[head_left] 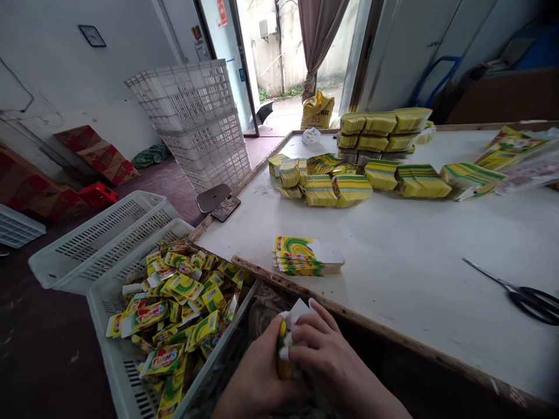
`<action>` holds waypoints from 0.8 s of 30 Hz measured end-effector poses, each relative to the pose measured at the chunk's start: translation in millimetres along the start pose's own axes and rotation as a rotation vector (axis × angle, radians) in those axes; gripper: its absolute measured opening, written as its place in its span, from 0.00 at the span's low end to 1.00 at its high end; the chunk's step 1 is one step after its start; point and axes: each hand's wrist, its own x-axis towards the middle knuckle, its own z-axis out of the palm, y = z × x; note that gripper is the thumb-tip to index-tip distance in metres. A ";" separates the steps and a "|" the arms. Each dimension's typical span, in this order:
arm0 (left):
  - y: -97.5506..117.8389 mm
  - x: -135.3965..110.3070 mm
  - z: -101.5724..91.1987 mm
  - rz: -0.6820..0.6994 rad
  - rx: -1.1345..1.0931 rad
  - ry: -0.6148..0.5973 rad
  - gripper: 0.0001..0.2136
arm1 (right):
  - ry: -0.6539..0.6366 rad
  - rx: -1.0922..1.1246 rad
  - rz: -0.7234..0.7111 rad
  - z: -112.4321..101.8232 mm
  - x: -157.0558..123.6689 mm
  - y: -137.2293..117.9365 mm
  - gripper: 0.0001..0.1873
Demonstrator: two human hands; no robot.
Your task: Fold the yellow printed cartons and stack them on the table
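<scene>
Both my hands are low at the frame's bottom, below the table's near edge. My left hand [255,372] and my right hand [325,352] are both closed on one small yellow and white carton [286,337], its white flaps sticking up between the fingers. A short stack of flat yellow-green cartons [305,256] lies on the white table [393,244] just beyond my hands. To my left a white plastic crate [117,355] holds several folded yellow-green cartons [183,302].
Bundles of flat cartons [375,151] are piled at the table's far side. Black scissors [524,294] lie at the right. Two phones [218,203] rest on the table's left corner. Empty white crates [196,116] stack by the open door, and another crate [96,233] sits behind the filled one.
</scene>
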 end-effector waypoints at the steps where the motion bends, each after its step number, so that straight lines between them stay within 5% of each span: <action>1: 0.7 0.8 9.1 -0.005 0.043 0.044 0.34 | 0.117 0.029 0.051 5.1 -3.5 2.9 0.16; 3: -0.7 1.0 23.8 -0.014 0.125 0.146 0.28 | 0.370 0.143 0.233 16.9 -10.6 11.8 0.31; 5: -4.6 -0.6 33.2 -0.006 0.220 0.209 0.33 | 0.482 0.383 0.437 27.4 -14.7 19.5 0.38; 9: -10.4 -4.3 43.8 0.133 0.328 0.199 0.37 | 0.264 0.986 0.665 36.0 -10.6 17.4 0.36; 12: -9.4 -4.9 47.3 0.213 0.350 0.223 0.33 | 0.197 1.147 0.697 34.5 -4.9 8.9 0.36; 20: -9.6 6.2 38.0 0.126 0.261 0.185 0.27 | 0.115 0.750 0.394 41.5 -11.2 6.2 0.29; 24: -17.3 13.7 39.0 0.129 0.258 0.320 0.30 | 0.096 0.467 0.238 45.5 -8.9 8.1 0.27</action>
